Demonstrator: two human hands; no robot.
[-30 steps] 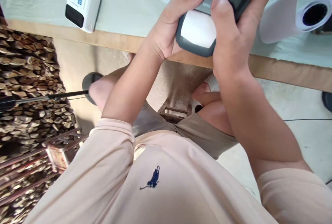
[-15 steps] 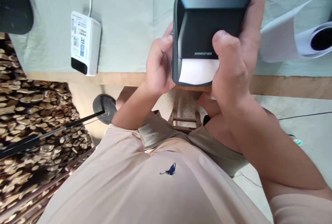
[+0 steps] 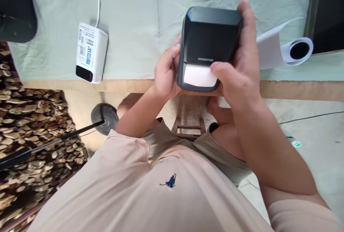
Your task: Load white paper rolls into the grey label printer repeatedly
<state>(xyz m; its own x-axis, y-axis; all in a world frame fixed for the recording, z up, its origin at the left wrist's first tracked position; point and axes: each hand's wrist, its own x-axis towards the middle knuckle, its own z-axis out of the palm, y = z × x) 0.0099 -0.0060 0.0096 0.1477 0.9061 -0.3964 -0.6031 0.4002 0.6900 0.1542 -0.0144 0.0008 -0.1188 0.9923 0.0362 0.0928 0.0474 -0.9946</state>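
Note:
Between my two hands, above the table's front edge, is a black label printer (image 3: 212, 38) with "NIIMBOT" lettering. A blank white label (image 3: 200, 75) shows at its near end. My left hand (image 3: 167, 69) grips the printer's left side, its thumb against the edge and its other fingers partly hidden. Around the right side wraps my right hand (image 3: 243, 67), with the thumb tip at the label's upper right corner and the fingers along the far side. The printer's underside is hidden.
On the green-covered table (image 3: 131, 28) stands a white box-shaped device (image 3: 91, 53) with a cable. A roll of white paper (image 3: 301, 51) lies at right, beside a dark panel (image 3: 328, 13). A black object (image 3: 16, 8) is at far left. Below are a stand base (image 3: 103, 117) and stacked firewood (image 3: 32, 128).
The printer has come lower in the view and looks smaller. My right thumb has slid down from the printer's black cover to the label's corner. The view has shifted, showing more table at right.

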